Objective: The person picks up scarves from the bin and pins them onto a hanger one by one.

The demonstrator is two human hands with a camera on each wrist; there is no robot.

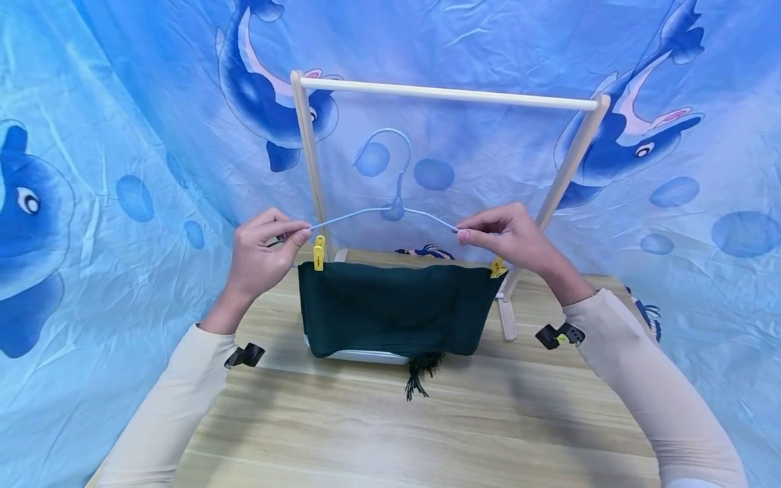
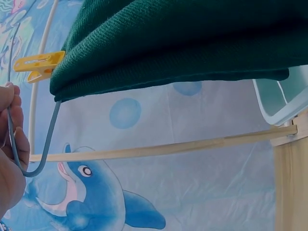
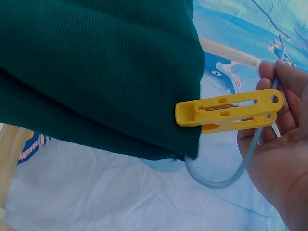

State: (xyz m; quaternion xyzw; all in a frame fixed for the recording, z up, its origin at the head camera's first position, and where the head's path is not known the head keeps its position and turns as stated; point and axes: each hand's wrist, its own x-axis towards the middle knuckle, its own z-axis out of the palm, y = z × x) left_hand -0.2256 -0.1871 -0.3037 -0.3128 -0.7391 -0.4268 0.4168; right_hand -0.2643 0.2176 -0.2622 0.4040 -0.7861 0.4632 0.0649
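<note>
A light blue hanger (image 1: 397,202) is held upright, hook at the top, between both hands. My left hand (image 1: 262,247) pinches its left shoulder between thumb and fingers; my right hand (image 1: 509,237) pinches the right shoulder. Over the hanger's lower bar hangs a folded dark green scarf (image 1: 396,305), its fringe (image 1: 421,369) dangling at the bottom. One yellow clothespin (image 2: 41,63) grips the scarf near the left end. Another yellow clothespin (image 3: 231,111) clips the right end, close to the fingers of my right hand.
Behind the hanger stands a wooden rack with a white top rail (image 1: 445,93). A pale basket (image 1: 366,356) sits on the wooden table (image 1: 366,434), mostly hidden under the scarf. Navy-and-white fringe (image 1: 427,252) shows at the back. A blue dolphin-print curtain (image 1: 488,41) surrounds the table.
</note>
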